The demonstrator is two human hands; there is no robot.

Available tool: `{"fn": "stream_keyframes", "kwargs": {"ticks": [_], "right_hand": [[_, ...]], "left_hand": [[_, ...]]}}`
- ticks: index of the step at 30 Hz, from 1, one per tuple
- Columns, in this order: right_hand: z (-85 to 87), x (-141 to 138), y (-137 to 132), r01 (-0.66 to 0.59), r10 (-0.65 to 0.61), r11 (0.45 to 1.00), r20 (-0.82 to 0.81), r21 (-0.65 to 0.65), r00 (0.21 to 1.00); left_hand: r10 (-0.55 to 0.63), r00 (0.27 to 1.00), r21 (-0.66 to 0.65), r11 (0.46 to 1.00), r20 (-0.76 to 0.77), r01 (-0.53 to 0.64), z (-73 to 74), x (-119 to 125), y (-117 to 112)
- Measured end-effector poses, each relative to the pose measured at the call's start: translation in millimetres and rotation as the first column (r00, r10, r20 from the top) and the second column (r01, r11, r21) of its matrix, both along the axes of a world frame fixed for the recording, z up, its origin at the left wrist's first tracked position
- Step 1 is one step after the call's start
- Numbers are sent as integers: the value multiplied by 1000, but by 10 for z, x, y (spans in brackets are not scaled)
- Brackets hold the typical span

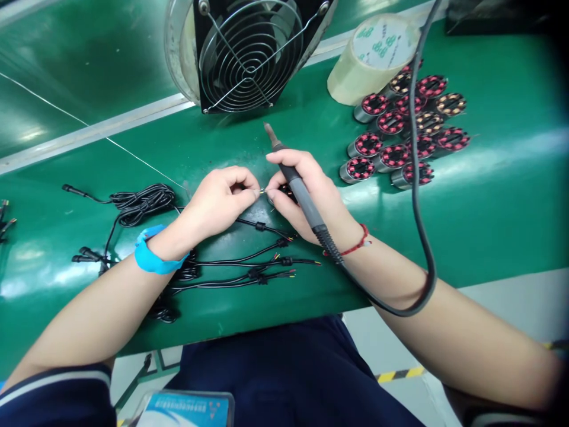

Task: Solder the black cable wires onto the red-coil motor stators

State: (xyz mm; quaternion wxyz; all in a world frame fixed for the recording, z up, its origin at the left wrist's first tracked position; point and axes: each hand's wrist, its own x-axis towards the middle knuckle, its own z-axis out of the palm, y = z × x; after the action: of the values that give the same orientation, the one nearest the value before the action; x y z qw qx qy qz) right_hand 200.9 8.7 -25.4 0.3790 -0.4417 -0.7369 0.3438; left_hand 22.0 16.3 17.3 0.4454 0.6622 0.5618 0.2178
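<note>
My right hand (pixel 313 187) is wrapped round the grey grip of a soldering iron (pixel 304 198), whose tip points up and away toward the fan. Its thumb and fingertips also meet by a small dark piece (pixel 287 191), mostly hidden under the hand. My left hand (pixel 222 198) is closed in a pinch on a thin wire (pixel 262 191), and both sets of fingertips almost touch there. Below the hands lie black cables (pixel 240 261) with split ends and coloured bare leads. A coiled black cable (pixel 144 201) rests left of my left hand.
A fan with a wire guard (pixel 249 68) stands at the back. Right of it are a large tape roll (pixel 347 74) and several wound motor stators (pixel 393 156). The iron's black cord (pixel 415 148) loops over my right forearm. A thin white strand (pixel 133 155) crosses the green table (pixel 502 225).
</note>
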Motion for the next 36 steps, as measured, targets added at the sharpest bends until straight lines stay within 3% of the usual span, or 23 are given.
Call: {"fn": "stream_keyframes", "kwargs": {"ticks": [6,11,13,16,19,23,31,36], "right_hand": [[78,59,-6,34,-35,998,19,48,999],[338,192,-239,204,-203,977,-9,65,979],[374,209,-388,278,-272,947,-59,161,960],[296,196,-597,394,-383,877,-95,275,919],[162,184,-723,419,-397,849,-134,323,908],[75,200,-751,424,-404,859,-129,287,906],[58,203,-751,418,-407,875,-95,244,908],[25,220,-755,433,-420,858,-108,278,901]], "left_hand": [[4,1000,-11,1000,0,-4,-8,5,6],[-1,1000,-13,1000,4,1,-44,-9,3],[-2,1000,-20,1000,14,2,-51,-7,0],[-3,1000,-28,1000,14,4,-58,-1,-2],[-7,1000,-29,1000,15,8,-69,0,1],[-7,1000,-31,999,25,8,-85,-5,3],[-5,999,-14,1000,41,5,-87,8,-2],[-20,1000,27,999,16,19,-78,8,7]]}}
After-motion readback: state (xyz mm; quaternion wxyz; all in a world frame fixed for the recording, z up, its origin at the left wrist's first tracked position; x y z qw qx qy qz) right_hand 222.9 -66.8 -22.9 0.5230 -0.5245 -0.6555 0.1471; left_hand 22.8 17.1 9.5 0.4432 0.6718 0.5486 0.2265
